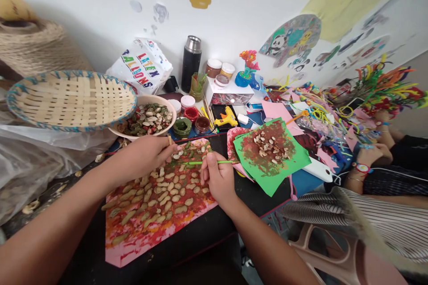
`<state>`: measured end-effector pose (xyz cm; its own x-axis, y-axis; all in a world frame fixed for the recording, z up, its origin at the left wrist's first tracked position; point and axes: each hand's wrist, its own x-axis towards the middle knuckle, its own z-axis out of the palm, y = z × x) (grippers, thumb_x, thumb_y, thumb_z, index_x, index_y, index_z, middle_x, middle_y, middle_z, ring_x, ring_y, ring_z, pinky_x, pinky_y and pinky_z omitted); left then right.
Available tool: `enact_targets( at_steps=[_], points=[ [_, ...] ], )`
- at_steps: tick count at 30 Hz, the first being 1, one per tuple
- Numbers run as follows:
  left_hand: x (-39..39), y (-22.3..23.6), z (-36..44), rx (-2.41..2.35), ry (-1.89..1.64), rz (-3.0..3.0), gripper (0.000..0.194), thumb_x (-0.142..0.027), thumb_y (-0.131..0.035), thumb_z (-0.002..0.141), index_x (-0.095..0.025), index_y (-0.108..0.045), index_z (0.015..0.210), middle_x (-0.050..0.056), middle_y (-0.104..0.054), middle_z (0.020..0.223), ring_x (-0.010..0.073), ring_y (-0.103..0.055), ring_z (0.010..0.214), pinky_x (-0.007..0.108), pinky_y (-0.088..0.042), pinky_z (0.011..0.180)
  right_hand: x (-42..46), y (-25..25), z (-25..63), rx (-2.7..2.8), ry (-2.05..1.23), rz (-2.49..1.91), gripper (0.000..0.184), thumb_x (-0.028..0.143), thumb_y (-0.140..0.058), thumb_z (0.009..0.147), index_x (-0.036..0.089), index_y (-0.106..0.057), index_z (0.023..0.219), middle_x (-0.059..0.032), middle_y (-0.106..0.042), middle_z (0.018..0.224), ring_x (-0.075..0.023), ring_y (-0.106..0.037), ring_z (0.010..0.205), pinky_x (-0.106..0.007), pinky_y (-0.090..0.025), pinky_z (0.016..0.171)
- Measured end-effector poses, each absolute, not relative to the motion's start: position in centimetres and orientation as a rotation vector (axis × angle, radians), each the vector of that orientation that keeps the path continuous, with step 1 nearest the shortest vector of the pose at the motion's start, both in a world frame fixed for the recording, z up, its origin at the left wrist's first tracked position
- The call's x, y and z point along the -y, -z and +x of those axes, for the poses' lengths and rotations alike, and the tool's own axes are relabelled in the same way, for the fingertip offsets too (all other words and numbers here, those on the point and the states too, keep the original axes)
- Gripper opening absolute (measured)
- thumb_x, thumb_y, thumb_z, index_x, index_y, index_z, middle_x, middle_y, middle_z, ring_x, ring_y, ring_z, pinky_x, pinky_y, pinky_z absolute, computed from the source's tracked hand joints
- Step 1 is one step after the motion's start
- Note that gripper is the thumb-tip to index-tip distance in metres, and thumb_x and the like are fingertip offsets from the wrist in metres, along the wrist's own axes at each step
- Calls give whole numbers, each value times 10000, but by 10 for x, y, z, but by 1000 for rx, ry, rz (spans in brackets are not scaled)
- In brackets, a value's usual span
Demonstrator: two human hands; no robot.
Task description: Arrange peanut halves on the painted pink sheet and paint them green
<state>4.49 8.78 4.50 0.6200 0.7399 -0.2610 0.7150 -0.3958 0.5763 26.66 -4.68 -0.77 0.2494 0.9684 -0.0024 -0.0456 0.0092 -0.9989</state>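
My left hand [152,153] is closed over the far left part of a pink sheet [115,256] smeared with red, orange and brown paint. A small tan piece that looks like a peanut shell [170,139] shows at its pinched fingertips. My right hand [219,178] grips a thin green paintbrush [197,163], its bristle end pointing left over the sheet. Many whole peanuts [174,191] lie spread across the painted paper. Green-painted shells [195,149] sit along its far edge, close to both hands.
A bowl of shells [170,118] and a woven basket [67,102] stand at the left. Open jars of green paint [182,128] and red paint [191,114] are behind the sheet, near a yellow glue gun [226,118]. A green sheet [267,182] lies right; another person's hands [371,156] are beyond.
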Motion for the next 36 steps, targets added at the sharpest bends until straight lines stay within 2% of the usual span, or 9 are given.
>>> enact_targets(
  at_steps=[9, 17, 22, 30, 36],
  points=[
    [-89, -43, 44, -1131, -53, 2184, 566, -730, -410, 1065, -304, -685, 815, 111, -867, 865, 306, -823, 789, 399, -606, 781, 47, 12, 274, 948, -1040, -1298, 821, 1052, -703, 1015, 273, -622, 769, 81, -512, 503, -132, -541, 407, -243, -422, 454],
    [-89, -41, 42, -1108, -17, 2205, 600, -710, -335, 1073, -304, -717, 851, 107, -896, 908, 304, -835, 823, 397, -596, 796, 47, 12, 277, 964, -1018, -1298, 808, 1033, -723, 1021, 269, -637, 775, 81, -522, 502, -130, -540, 409, -240, -424, 454],
    [-90, -44, 37, -1069, -31, 2269, 567, -669, -352, 1076, -307, -696, 809, 81, -860, 835, 281, -778, 740, 397, -550, 766, 47, 12, 276, 958, -1026, -1299, 815, 1038, -712, 1026, 271, -619, 766, 82, -515, 507, -130, -546, 409, -236, -425, 448],
    [-89, -46, 36, -1066, -35, 2247, 571, -710, -398, 1076, -314, -705, 803, 102, -865, 862, 305, -788, 766, 416, -568, 783, 48, 12, 278, 942, -1052, -1296, 815, 1045, -714, 1016, 275, -615, 768, 85, -504, 510, -133, -536, 407, -237, -417, 438],
    [-89, -42, 39, -1130, 30, 2151, 665, -833, -337, 1063, -323, -690, 823, 105, -860, 823, 324, -802, 769, 427, -600, 771, 44, 10, 272, 956, -1059, -1282, 820, 1051, -698, 1021, 269, -637, 781, 79, -510, 510, -135, -551, 416, -245, -407, 460]
  ],
)
